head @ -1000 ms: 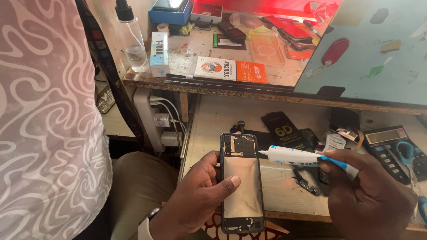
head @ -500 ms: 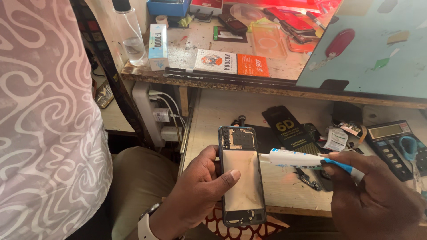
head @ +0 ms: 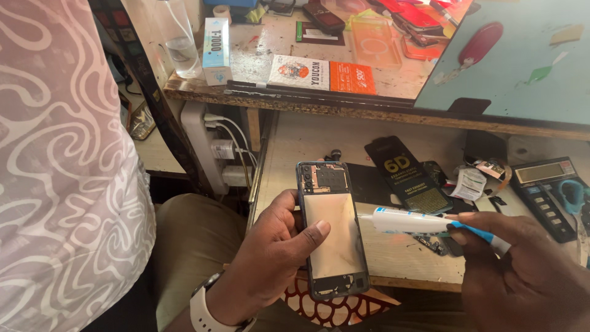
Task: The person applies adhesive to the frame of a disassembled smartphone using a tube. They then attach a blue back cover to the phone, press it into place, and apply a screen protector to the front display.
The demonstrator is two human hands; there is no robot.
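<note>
My left hand point(head: 276, 246) grips an opened phone body point(head: 332, 227) upright in front of me, thumb lying across its pale inner plate. The phone's dark frame and upper circuit area are exposed. My right hand point(head: 528, 276) holds a white and blue glue tube point(head: 424, 222) lying sideways, its nozzle tip touching the phone's right edge about halfway up. A watch with a white strap sits on my left wrist.
A pull-out wooden shelf point(head: 313, 138) carries a black screen-protector pack point(head: 409, 175), small parts and a calculator point(head: 550, 190). The upper bench point(head: 270, 49) holds a white box, phone cases and cards. A power strip point(head: 218, 147) with white cables hangs at left.
The view has shifted slightly downward and left. The phone and the tube stay together, the nozzle still at the phone's right edge.
</note>
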